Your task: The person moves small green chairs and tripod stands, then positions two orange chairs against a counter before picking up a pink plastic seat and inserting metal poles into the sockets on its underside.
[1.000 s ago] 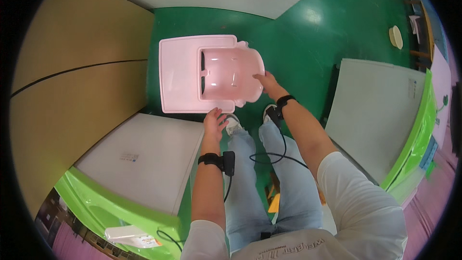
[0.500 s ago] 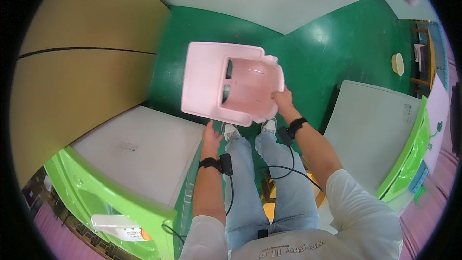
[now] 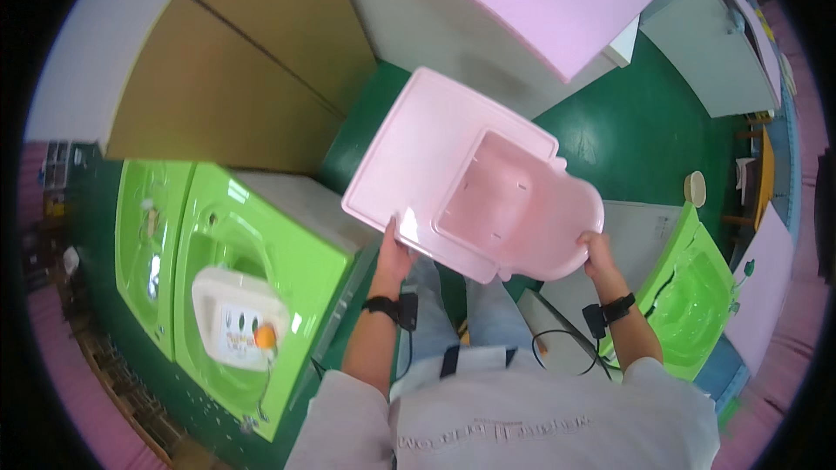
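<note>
A large pink plastic basin (image 3: 488, 174) is lifted in front of me, with a flat panel on its left and a deep recessed tub on its right. It slants down toward the right. My right hand (image 3: 603, 259) grips the rounded rim at the right end, fingers over the edge. My left hand (image 3: 394, 254) holds the near long edge by the flat panel, thumb up on the side; its other fingers are partly hidden under the basin. Both wrists carry black straps with small cabled devices.
Bright green tubs (image 3: 252, 244) stand on the left, one holding a white plastic basin (image 3: 213, 313) with an orange piece. Another green tub (image 3: 688, 296) is at the right. A brown panel cabinet (image 3: 244, 61) stands behind left, a pink-topped counter (image 3: 540, 0) ahead. A small cream bowl (image 3: 694, 189) lies farther right.
The pink basin has risen closer to me and turned clockwise, its tub end swinging right and nearer. My left hand has moved onto its near edge; my right hand keeps the rim.
</note>
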Action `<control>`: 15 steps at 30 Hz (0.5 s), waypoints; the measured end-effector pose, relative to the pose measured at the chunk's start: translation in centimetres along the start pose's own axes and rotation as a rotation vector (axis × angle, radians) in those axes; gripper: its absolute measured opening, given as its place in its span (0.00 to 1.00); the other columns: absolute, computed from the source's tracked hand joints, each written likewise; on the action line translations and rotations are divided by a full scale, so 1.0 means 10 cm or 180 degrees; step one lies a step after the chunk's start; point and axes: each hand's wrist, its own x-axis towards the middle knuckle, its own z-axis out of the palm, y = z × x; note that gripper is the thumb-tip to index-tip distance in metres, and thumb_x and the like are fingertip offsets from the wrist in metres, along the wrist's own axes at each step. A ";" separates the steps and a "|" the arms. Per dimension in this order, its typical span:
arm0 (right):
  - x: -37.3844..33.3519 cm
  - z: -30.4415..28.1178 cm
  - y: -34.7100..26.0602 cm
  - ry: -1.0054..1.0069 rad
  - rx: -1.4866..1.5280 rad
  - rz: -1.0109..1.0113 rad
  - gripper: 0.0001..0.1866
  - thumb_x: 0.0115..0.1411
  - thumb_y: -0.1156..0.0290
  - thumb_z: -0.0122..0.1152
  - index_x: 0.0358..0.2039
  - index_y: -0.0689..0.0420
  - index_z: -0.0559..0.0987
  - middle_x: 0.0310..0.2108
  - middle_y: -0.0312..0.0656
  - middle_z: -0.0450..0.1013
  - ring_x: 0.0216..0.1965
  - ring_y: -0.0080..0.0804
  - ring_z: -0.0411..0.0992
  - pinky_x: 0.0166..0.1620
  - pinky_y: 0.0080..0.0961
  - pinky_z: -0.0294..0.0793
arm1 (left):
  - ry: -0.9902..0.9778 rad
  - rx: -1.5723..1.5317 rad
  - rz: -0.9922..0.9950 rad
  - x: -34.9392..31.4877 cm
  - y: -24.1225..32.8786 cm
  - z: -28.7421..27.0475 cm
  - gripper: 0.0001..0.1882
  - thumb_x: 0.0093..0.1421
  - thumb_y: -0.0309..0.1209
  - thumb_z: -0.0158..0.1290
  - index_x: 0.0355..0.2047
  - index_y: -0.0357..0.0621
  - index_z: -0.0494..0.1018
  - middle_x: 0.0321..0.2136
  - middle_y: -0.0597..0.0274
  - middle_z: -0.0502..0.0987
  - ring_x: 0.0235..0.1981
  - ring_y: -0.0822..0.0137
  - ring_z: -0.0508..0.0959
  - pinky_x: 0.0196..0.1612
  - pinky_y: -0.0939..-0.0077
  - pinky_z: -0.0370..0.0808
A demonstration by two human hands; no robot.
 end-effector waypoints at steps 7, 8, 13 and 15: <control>-0.91 -0.08 -1.16 -0.0932 -0.0139 -0.0608 0.28 0.39 0.75 0.52 0.44 0.74 0.69 0.38 0.49 0.71 0.37 0.39 0.72 0.39 0.31 0.74 | 0.0476 0.0271 0.1373 -1.48 0.39 0.58 0.21 0.56 0.29 0.56 0.50 0.41 0.65 0.40 0.56 0.75 0.37 0.62 0.78 0.34 0.69 0.79; -1.05 0.07 -1.31 -0.0929 -0.0053 -0.0807 0.29 0.39 0.75 0.52 0.45 0.74 0.68 0.39 0.50 0.71 0.38 0.38 0.72 0.40 0.30 0.74 | 0.0497 0.0289 0.1501 -1.67 0.47 0.64 0.22 0.57 0.29 0.55 0.51 0.41 0.64 0.41 0.57 0.74 0.37 0.63 0.78 0.35 0.69 0.80; -1.49 0.33 -2.02 -0.1584 -0.0554 -0.1270 0.30 0.40 0.74 0.53 0.47 0.73 0.68 0.40 0.51 0.71 0.40 0.39 0.73 0.42 0.30 0.74 | 0.0480 -0.0129 0.2142 -2.62 0.76 0.73 0.23 0.57 0.31 0.55 0.52 0.41 0.63 0.43 0.57 0.73 0.40 0.61 0.77 0.38 0.65 0.79; -1.77 0.65 -2.15 -0.1863 -0.0676 -0.1362 0.30 0.41 0.73 0.53 0.47 0.73 0.68 0.40 0.51 0.71 0.41 0.39 0.72 0.43 0.30 0.73 | 0.0610 -0.0203 0.2359 -3.02 0.85 0.54 0.24 0.57 0.32 0.55 0.52 0.41 0.63 0.44 0.57 0.73 0.41 0.60 0.77 0.40 0.63 0.79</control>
